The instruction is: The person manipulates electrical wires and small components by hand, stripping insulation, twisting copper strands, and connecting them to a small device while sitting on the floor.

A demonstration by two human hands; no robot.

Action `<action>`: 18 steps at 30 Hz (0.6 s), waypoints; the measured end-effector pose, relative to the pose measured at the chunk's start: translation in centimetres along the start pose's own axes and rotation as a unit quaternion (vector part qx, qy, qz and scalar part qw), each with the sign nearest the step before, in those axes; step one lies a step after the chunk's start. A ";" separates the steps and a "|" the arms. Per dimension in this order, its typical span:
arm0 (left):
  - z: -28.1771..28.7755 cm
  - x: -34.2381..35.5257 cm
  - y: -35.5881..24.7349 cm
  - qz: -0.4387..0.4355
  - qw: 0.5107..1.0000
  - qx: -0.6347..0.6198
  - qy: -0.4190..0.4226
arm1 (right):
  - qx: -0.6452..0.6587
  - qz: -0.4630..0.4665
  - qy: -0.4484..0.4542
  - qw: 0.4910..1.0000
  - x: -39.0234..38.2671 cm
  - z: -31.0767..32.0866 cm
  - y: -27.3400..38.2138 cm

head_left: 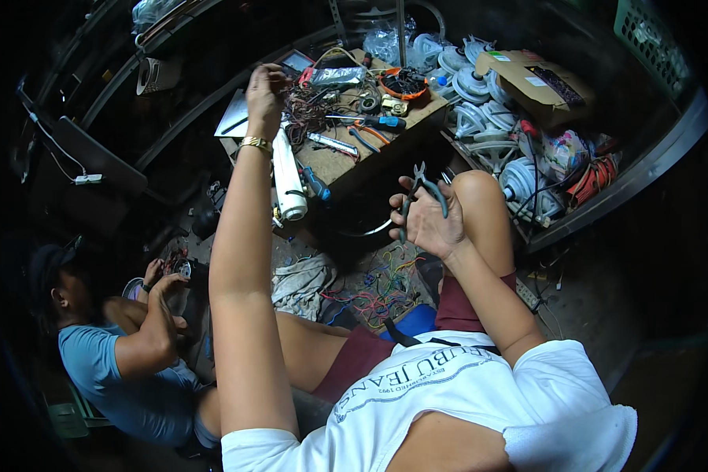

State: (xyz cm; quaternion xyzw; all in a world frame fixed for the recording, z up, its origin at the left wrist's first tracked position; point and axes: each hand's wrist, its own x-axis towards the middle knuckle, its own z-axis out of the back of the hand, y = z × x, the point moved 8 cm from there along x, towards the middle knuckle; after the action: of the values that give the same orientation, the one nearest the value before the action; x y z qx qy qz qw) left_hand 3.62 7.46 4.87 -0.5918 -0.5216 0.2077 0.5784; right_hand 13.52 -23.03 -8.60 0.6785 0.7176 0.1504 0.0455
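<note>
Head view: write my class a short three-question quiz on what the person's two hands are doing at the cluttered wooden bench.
1. True or false: the right hand holds grey-handled pliers.
2. Which is the left hand raised over? A) the tangle of thin dark wires B) the green plastic crate C) the brown cardboard box
3. Fill in: on the left wrist sits a gold ____.

Key
1. True; its grip is closed round the handles.
2. A; the fingers pinch something small above the wires on the wooden bench.
3. Bracelet.
</note>
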 end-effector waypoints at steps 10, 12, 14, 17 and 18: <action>0.1 -9.5 -5.1 0.049 0.991 -0.055 0.110 | 0.030 -0.128 -0.029 0.991 -0.7 2.3 -2.2; -2.0 -16.8 -1.5 0.144 0.965 0.190 0.107 | -0.040 -0.139 -0.027 0.989 -0.9 2.7 -2.5; -2.3 -21.6 0.8 0.114 0.945 0.284 0.117 | -0.122 -0.162 -0.034 0.979 -1.5 2.3 -3.7; -2.6 -26.2 3.0 0.088 0.921 0.368 0.087 | -0.245 -0.167 -0.120 0.947 -2.8 3.8 -5.9; -3.3 -27.0 2.9 0.099 0.922 0.366 0.077 | -0.241 -0.187 -0.126 0.944 -3.0 4.1 -6.4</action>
State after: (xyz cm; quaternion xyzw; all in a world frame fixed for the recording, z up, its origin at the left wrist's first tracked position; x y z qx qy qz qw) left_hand -2.51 -16.64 -6.60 -0.4017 -0.3015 0.3939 0.7698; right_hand 8.68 -25.61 -14.66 0.5142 0.7624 0.2208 0.3249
